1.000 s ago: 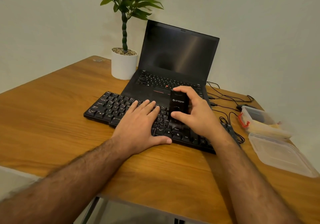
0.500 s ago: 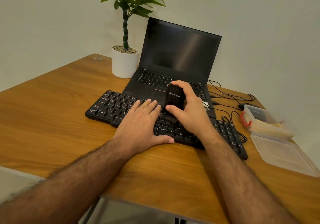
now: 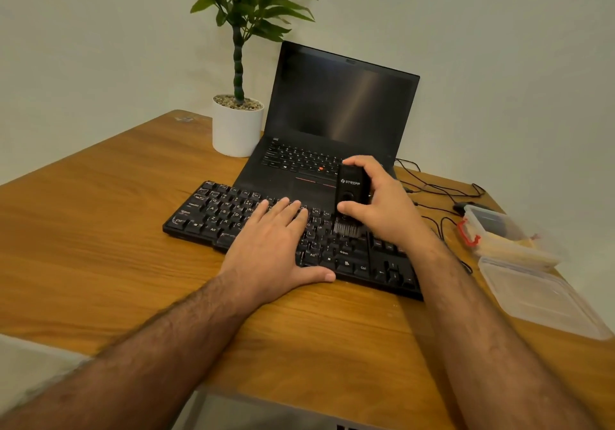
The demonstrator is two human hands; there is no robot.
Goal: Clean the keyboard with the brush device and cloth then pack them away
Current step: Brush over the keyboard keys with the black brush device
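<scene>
On table (image 3: 100,230), keyboard (image 3: 233,216) under both hands.

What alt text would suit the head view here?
A right hand holds a black brush device upright, bristles down on a black keyboard, while the left hand rests flat on the keys. Behind stand an open laptop and potted plant; a clear container sits right.

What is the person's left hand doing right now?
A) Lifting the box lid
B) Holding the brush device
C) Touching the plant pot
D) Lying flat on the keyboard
D: the left hand lies flat, fingers straight, on the black keyboard, while the right hand grips the brush device.
</scene>
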